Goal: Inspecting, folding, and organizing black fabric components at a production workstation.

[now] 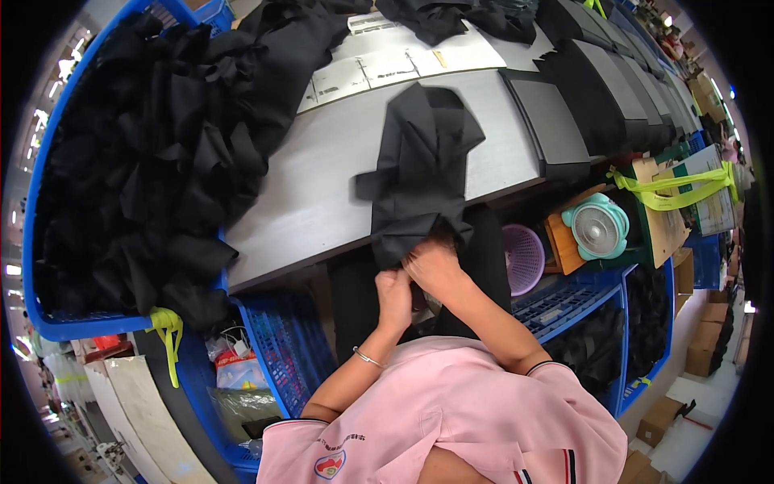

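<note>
Fingers (389,277) curled nearly closed, left hand (393,295) and right hand (436,265) gripped limp black cloth (423,165), where even tension likely mattered.

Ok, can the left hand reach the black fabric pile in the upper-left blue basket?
Probably yes: the black fabric pile spills over the right rim of the blue basket, and nothing visible blocks the way, though the left hand seems pinching the black fabric piece.

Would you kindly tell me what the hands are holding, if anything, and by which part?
A black fabric piece is held by its near end in the left hand and right hand; the fingertips are mostly hidden.
</note>
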Motion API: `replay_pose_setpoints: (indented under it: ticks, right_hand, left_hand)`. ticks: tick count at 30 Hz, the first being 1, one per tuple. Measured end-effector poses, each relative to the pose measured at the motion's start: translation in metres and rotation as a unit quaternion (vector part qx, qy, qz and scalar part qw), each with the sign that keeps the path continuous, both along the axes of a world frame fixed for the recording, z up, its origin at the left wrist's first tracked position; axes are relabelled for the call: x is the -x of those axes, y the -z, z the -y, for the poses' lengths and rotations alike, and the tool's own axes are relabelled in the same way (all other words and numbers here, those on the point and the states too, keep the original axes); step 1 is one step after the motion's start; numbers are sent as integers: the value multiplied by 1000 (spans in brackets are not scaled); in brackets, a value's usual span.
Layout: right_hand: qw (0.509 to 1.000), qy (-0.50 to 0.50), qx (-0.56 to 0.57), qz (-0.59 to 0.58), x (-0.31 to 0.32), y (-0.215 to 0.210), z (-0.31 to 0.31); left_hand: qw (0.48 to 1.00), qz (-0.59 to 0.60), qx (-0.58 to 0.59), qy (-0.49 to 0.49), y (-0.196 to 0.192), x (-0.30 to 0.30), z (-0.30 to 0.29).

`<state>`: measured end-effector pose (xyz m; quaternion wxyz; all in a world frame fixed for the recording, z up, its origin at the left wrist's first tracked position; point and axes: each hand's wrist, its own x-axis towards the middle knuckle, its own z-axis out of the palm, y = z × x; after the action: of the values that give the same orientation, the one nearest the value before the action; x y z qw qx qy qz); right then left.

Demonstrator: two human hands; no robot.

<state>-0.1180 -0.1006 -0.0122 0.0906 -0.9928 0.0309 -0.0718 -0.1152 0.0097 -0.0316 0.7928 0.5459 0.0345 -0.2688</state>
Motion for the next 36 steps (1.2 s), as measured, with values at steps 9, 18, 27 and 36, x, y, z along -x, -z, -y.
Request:
replay_pose_setpoints:
  ticks: [9, 18, 27, 36]
  right_hand:
    - [993, 71, -88, -43, 19, -3, 0]
    - [992, -42, -121, -23, 40, -16, 2]
    - [814, 310, -453, 189, 118, 33, 21]
    - [541, 336, -715, 289, 163, 25, 35]
  left_hand:
    - [980, 99, -100, 141, -47, -22, -58]
    - [646, 680, -210, 275, -26, -142, 33]
    - [582, 641, -400, 302, -13, -126, 55]
    - [702, 566, -180, 394, -44, -13, 54]
